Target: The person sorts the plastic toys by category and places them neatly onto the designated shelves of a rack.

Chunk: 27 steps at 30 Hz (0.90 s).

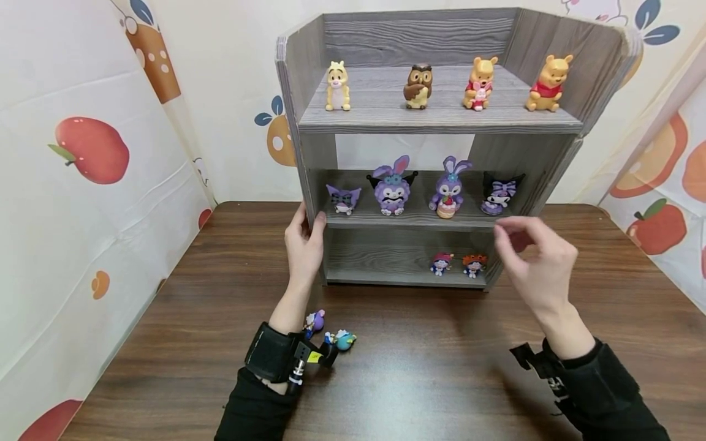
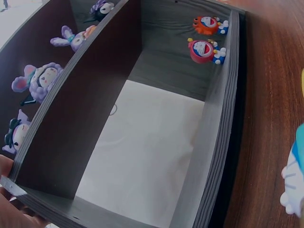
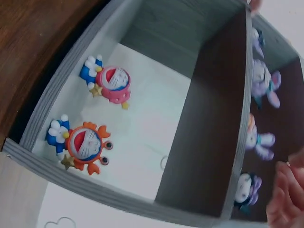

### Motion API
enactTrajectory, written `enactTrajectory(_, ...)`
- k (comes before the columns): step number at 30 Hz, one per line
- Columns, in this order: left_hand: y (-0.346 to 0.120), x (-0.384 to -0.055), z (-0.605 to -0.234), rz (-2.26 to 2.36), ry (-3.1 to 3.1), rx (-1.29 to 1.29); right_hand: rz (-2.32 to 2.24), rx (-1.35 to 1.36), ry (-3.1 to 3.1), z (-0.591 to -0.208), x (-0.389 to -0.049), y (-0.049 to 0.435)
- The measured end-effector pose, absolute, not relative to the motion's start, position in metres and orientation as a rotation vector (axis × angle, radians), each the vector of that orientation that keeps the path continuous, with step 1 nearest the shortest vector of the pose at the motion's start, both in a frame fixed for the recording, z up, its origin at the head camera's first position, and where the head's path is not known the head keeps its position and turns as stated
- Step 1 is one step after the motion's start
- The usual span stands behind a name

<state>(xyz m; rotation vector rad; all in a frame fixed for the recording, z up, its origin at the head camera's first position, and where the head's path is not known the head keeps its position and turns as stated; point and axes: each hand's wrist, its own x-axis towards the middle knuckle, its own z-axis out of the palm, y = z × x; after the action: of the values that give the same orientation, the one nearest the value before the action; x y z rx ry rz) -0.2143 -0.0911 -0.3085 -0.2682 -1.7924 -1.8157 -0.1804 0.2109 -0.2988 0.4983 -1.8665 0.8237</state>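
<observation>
My left hand (image 1: 304, 248) grips the left side edge of a grey wood-grain display shelf (image 1: 419, 130), thumb toward the front. My right hand (image 1: 537, 254) is by the shelf's right side with loosely bent fingers and nothing visible in them. Close to it on the middle tier sits a black-and-purple figurine (image 1: 499, 195). On the bottom tier two small figurines stand at the right, one with a pink hood (image 3: 114, 85) and one with an orange crab hood (image 3: 88, 145). Two more small figurines, one purple (image 1: 315, 321) and one turquoise (image 1: 343, 340), lie on the table by my left wrist.
The top tier holds a yellow figurine (image 1: 337, 87), an owl (image 1: 418, 87) and two bear figurines, one (image 1: 480, 84) left of the other (image 1: 549, 84). More purple figurines share the middle tier, among them a rabbit (image 1: 447, 188). The shelf stands upright on a brown wooden table (image 1: 408, 380).
</observation>
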Motion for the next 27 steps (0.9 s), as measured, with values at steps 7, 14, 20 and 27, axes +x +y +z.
enactTrajectory(7,-0.091,-0.216,-0.311,-1.824,-1.794,-0.257,1.027,0.202,-1.723,-0.301,-0.187,0.222)
enactTrajectory(14,-0.095,-0.228,-0.325,-1.817,-1.790,-0.264,1.074,0.082,-1.665,-0.303,-0.194,0.224)
enactTrajectory(20,-0.095,-0.228,-0.325,-1.813,-1.770,-0.270,1.116,0.048,-1.745,-0.308,-0.202,0.225)
enactTrajectory(27,-0.095,-0.228,-0.325,-1.815,-1.771,-0.278,1.179,0.042,-1.904,-0.316,-0.210,0.229)
